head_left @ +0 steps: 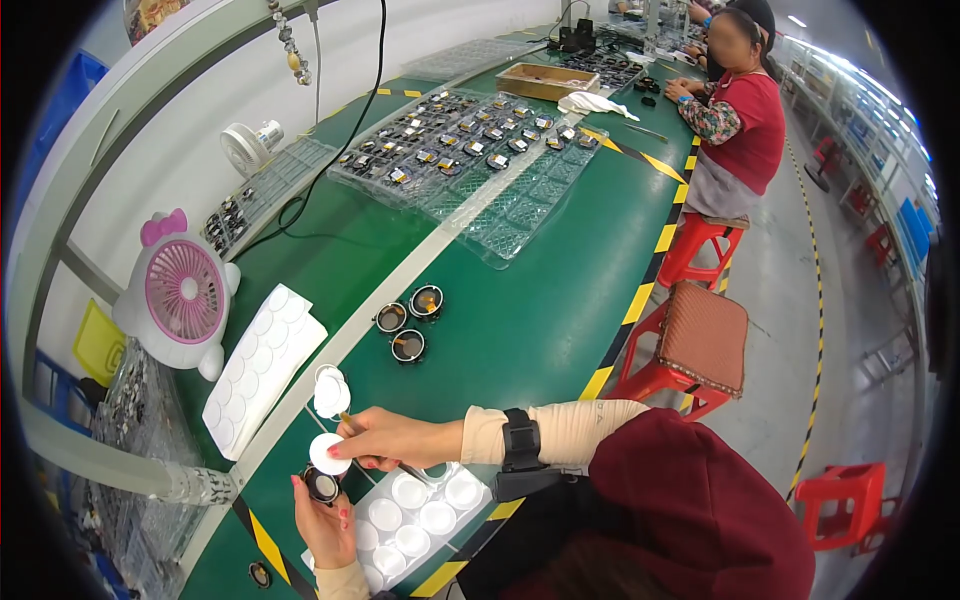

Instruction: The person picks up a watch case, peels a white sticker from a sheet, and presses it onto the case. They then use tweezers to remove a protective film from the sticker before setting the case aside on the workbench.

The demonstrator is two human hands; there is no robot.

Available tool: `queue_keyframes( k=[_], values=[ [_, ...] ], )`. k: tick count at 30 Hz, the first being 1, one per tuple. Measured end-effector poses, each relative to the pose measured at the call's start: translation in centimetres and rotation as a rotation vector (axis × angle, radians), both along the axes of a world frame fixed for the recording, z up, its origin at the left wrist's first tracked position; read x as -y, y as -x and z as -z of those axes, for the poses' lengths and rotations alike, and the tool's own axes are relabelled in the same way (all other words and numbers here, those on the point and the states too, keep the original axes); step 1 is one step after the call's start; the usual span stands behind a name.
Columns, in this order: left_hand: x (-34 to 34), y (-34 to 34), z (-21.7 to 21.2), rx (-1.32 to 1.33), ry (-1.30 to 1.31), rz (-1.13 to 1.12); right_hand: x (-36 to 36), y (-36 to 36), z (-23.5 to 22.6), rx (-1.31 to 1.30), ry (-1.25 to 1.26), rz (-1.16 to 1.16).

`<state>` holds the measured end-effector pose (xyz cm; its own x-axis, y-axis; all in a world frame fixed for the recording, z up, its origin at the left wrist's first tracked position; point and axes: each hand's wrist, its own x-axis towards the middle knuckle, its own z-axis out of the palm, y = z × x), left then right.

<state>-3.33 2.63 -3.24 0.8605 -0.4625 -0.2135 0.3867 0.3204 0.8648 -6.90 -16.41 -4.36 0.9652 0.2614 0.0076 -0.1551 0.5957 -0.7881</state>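
My left hand (325, 532) is closed around a small round black-rimmed part (323, 485), its face tilted up. Just above it, my right hand (395, 438) pinches a white round disc (329, 454) between thumb and finger; the disc overlaps the part's upper edge, and whether they touch I cannot tell. A slim tool (347, 421) with a brownish end also lies within the right hand, mostly hidden by the fingers. Under my wrists is a white tray (456, 518) with round pockets. Several loose white discs (330, 392) lie beyond the right hand.
Three black round parts (407, 345) sit on the green table (510, 330). At left are a sheet of white round stickers (262, 365) and a white-pink fan (187, 290). Clear trays (430, 150) hold many parts farther back. A co-worker (745, 120) sits beyond red stools (690, 340).
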Motion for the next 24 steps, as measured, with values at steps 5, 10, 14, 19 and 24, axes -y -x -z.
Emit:
queue_keyframes(
  k=[5,10,14,19,24],
  values=[
    [0.2,0.3,0.1,0.049,-0.074,0.008,-0.1,0.1,0.0,-0.011,0.026,0.004],
    [0.3,0.4,0.4,0.086,-0.131,0.01,-0.3,0.3,-0.4,-0.016,0.051,-0.002],
    [0.3,0.5,0.7,0.108,-0.12,0.02,-0.3,0.3,-0.4,-0.021,0.065,-0.005],
    [0.8,1.0,0.4,0.107,-0.088,0.002,-0.4,0.3,-0.5,-0.038,0.075,-0.009],
    [1.4,1.4,-0.3,-0.008,-0.049,-0.073,-0.4,0.4,-0.5,-0.041,0.09,-0.007]
  ],
)
